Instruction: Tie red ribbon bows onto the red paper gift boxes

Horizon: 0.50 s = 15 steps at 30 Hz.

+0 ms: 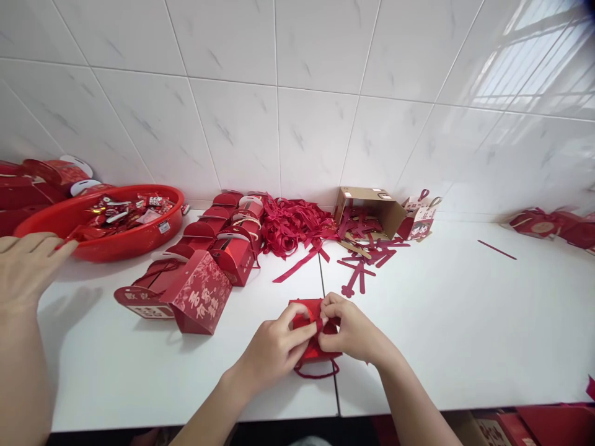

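Note:
A small red gift box [312, 357] with a dark red cord handle [316, 374] sits on the white table in front of me. My left hand [279, 347] is closed at its top, thumb and fingers pinching a dark red ribbon [319, 324]. From the other side, my right hand [348, 325] pinches the same ribbon, fingertips almost touching those of the left. My fingers hide part of the box top and the ribbon's ends.
Another person's hand [32, 266] reaches over a red basin [134, 244] of wrapped sweets at left. Red gift boxes [199, 294] stand nearby. Behind are a heap of ribbons [295, 223] and a cardboard box [393, 217] spilling dark red strips [362, 272]. More red packages [539, 223] lie far right.

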Motion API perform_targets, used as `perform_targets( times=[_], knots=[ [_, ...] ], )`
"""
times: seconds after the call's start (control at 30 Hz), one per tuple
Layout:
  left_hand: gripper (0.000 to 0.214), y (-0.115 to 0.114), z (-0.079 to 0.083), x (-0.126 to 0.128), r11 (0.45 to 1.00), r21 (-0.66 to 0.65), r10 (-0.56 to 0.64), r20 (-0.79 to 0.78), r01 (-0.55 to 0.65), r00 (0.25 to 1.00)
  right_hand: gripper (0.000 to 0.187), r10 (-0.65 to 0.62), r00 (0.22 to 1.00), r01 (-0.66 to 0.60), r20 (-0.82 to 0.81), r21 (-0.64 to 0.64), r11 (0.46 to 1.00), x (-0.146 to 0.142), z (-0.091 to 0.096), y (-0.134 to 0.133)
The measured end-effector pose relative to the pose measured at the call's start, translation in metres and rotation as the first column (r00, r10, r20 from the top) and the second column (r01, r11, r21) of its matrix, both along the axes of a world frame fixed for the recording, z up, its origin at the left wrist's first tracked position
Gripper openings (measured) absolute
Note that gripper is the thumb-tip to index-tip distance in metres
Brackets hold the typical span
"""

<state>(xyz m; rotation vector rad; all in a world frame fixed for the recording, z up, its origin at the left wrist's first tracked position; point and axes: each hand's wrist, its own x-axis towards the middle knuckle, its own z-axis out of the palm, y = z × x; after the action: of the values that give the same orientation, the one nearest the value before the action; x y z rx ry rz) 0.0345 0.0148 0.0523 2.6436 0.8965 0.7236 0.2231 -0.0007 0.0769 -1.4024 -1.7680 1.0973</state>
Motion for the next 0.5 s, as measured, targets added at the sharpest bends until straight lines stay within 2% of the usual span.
perform_targets(
  times=[0.1,0.2,0.27,0.37,0.5],
  knots=[
    [0.030,0.007,0.003,-0.004,0.996,-0.030,-0.079,0.023,0.080,0.997,0.020,0.076,0.997,-0.076,0.029,0.000,0.997,0.001,0.000,0.005],
    [0.027,0.013,0.000,-0.004,0.986,-0.100,-0.114,0.190,0.135,0.975,0.015,0.100,0.995,-0.100,0.024,-0.003,0.995,0.001,-0.002,0.008],
    [0.025,0.015,-0.002,-0.003,0.979,-0.149,-0.092,0.273,0.137,0.958,0.012,0.103,0.995,-0.102,0.011,-0.006,0.995,0.000,-0.003,0.008],
    [0.023,0.014,-0.001,-0.005,0.969,-0.224,-0.034,0.308,0.108,0.951,0.010,0.083,0.997,-0.083,0.008,-0.002,0.997,0.004,-0.002,0.005],
    [0.017,0.014,0.007,-0.017,0.955,-0.296,0.114,0.263,-0.033,0.958,0.009,-0.005,0.996,0.001,0.088,0.036,0.999,0.017,-0.005,0.000]
  ],
)
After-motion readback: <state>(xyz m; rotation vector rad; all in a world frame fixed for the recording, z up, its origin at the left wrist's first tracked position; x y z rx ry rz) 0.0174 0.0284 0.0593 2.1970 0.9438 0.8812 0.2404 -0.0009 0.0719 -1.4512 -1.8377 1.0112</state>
